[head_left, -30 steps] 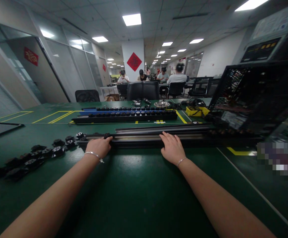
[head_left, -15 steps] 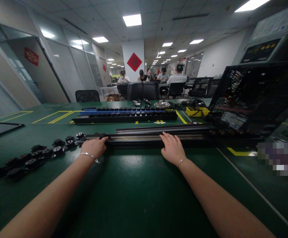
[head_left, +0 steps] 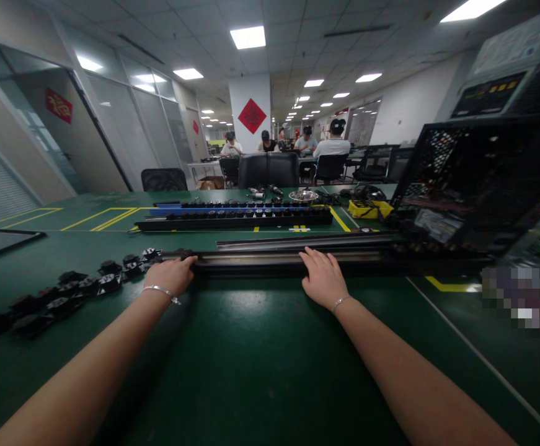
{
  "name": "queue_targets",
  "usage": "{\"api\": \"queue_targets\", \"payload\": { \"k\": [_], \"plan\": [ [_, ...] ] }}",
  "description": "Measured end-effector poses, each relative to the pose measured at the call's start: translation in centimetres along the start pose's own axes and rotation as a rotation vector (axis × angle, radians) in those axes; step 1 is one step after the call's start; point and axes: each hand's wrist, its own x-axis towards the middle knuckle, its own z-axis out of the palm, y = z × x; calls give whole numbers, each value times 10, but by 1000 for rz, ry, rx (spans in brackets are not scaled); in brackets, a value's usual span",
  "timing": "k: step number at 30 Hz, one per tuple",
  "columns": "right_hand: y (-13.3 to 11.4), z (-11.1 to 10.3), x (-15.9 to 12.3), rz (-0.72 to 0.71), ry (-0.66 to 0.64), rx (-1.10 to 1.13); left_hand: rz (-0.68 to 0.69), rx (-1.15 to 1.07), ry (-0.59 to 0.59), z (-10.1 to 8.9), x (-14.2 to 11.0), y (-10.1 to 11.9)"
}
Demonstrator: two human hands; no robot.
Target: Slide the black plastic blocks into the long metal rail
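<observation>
A long black rail (head_left: 251,267) with a metallic strip along its channel lies across the green table in front of me. My left hand (head_left: 171,276) is closed on a small black block (head_left: 186,253) at the rail's left part; its fingers partly hide the block. My right hand (head_left: 323,280) rests on the rail's near side, fingers stretched out and a little apart. Left of the rail, several black blocks with silvery plates (head_left: 110,283) sit in loose rows on the table. Behind the rail lies a second, slimmer metal rail (head_left: 274,243).
Farther back, a black rail (head_left: 232,222) and a blue one (head_left: 195,211) carry rows of blocks. A metal bowl (head_left: 303,196) and a yellow basket (head_left: 369,209) stand beyond. An open computer case (head_left: 483,167) rises at right; a dark-framed panel (head_left: 4,241) lies at left.
My left hand has slid slightly left along the rail, with the small black block moving along under its fingers. My right hand has stayed in place.
</observation>
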Motion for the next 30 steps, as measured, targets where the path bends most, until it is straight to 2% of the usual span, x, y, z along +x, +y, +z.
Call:
{"api": "queue_targets", "payload": {
  "k": [10, 20, 30],
  "plan": [
    [1, 2, 0, -2, 9, -2, -51, -24, -45, 6, 2, -26],
    [0, 2, -1, -10, 36, 1, -88, -74, -81, 9, 3, -39],
    [1, 2, 0, -4, 20, 6, -130, -67, -100, 24, 9, -63]
  ]
}}
